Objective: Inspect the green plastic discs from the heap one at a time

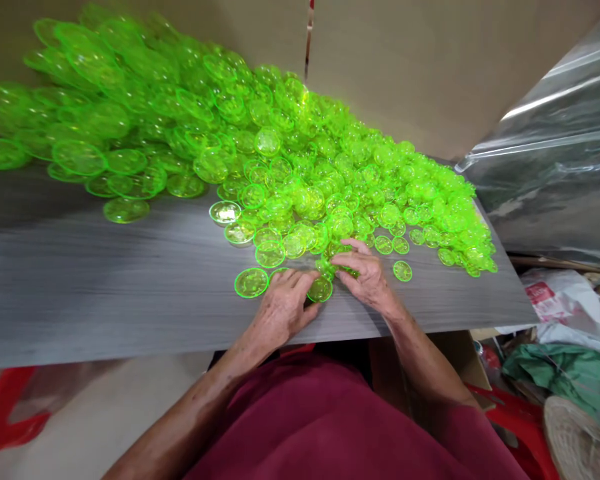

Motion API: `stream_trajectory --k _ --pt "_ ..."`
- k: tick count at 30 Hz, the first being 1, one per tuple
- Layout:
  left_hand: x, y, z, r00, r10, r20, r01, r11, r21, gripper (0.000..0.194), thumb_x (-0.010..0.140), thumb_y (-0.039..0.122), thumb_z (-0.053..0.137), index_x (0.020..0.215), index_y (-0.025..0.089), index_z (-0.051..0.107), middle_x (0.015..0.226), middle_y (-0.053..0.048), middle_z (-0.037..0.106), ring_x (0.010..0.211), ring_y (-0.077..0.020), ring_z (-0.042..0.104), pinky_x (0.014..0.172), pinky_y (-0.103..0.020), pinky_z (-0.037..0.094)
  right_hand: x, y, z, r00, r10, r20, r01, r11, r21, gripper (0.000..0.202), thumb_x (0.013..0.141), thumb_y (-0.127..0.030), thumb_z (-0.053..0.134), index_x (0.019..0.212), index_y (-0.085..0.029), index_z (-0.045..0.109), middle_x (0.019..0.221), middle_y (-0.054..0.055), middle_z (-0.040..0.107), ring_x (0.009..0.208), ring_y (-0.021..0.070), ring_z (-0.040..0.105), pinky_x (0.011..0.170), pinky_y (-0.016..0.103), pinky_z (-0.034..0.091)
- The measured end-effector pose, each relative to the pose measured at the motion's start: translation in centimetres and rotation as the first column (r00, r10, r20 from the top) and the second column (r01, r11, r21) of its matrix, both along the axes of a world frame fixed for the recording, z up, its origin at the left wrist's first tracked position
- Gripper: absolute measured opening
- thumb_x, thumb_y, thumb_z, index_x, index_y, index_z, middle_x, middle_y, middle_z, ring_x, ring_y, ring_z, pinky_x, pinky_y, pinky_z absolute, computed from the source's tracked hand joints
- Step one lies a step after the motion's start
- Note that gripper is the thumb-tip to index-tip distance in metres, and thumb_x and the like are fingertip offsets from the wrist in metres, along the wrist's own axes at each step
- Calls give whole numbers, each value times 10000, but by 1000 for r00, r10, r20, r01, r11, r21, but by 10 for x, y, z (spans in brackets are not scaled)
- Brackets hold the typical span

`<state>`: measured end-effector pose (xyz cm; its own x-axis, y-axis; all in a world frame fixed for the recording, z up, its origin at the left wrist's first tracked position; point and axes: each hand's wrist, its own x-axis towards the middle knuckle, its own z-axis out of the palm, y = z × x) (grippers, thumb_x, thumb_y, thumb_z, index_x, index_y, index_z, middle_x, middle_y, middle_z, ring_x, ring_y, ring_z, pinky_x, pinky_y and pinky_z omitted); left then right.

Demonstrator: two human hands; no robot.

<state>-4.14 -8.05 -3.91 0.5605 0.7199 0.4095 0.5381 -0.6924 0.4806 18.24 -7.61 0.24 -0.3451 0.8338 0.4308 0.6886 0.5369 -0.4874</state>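
Observation:
Translucent neon-green round plastic discs (270, 254) with raised rims lie before me, some apart and some overlapping. My left hand (286, 303) rests low over the table, its thumb and fingers closed at the left edge of one green disc (321, 290). Another disc is partly covered by its knuckles. Just to the right, my right hand (367, 275) curls its fingers and thumb around green discs (336, 251) at the near edge of the pile. Its fingers hide part of those discs.
A large heap of the same discs (300, 153) spreads across the grey wood-grain table (145, 280) against a brown board (405, 67). Clear plastic sheeting (555, 153) hangs at right. Below it are bags (563, 367) and a red stool (523, 420). Another red stool (10, 413) stands at lower left.

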Motion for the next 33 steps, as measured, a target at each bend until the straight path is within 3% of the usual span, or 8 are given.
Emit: stream_trajectory --k 3,10,15,20,23,26,29,33 --pt "-6 -4 4 999 -2 43 3 1000 -18 429 817 180 716 1230 181 599 1104 -120 746 1019 -318 698 883 -460 544 -5 -14 -2 1000 7 -9 -6 997 73 169 923 -156 649 1022 -260 738 1030 33 800 1072 229 705 1031 521 551" --pt "-15 -9 8 991 -27 134 41 994 -104 435 826 162 675 1256 170 602 1177 -136 736 1070 -319 693 915 -481 559 -16 -50 -1 982 -176 71 167 979 116 165 938 -171 619 1045 -216 737 1012 81 760 951 238 662 887 458 573" --pt "-21 -10 8 985 8 171 25 981 -191 430 821 165 654 1249 177 625 1173 -129 732 1086 -315 682 936 -491 564 -15 -41 -5 948 -261 180 251 965 77 250 898 -158 630 1116 -209 743 1145 110 705 1052 275 607 953 502 537" --pt "-27 -7 5 938 66 340 76 919 -387 466 822 218 685 1283 199 622 1178 -103 745 1058 -277 713 923 -440 586 -17 -24 -9 929 -231 288 222 973 65 197 895 -118 626 942 -236 777 1169 113 688 1075 288 562 918 497 529" --pt "-28 -7 5 905 63 421 126 905 -406 451 831 223 697 1276 206 628 1222 -101 742 1096 -271 712 950 -433 583 -15 -24 -6 961 -221 168 207 974 96 191 915 -121 592 939 -232 745 1220 105 691 1150 286 584 1004 540 508" --pt "-27 -8 6 874 65 482 153 904 -399 418 847 224 698 1259 200 631 1233 -108 735 1112 -266 706 951 -426 581 -9 -34 4 984 -175 -20 175 984 38 193 912 -115 567 997 -233 694 1284 89 691 1214 260 627 1048 521 507" --pt "-23 -9 5 838 87 539 191 878 -439 419 853 236 706 1261 193 620 1239 -117 721 1124 -260 701 961 -421 580 -4 -49 17 975 -137 -175 115 985 -129 203 893 -101 576 1004 -236 678 1098 48 754 977 198 716 862 377 578" --pt "-16 -12 4 803 105 587 236 848 -475 451 834 240 731 1270 205 620 1247 -111 703 1118 -248 699 963 -405 591 -7 -61 19 921 -171 -351 42 938 -345 194 920 -187 621 1063 -258 732 919 4 746 746 147 676 665 287 544"
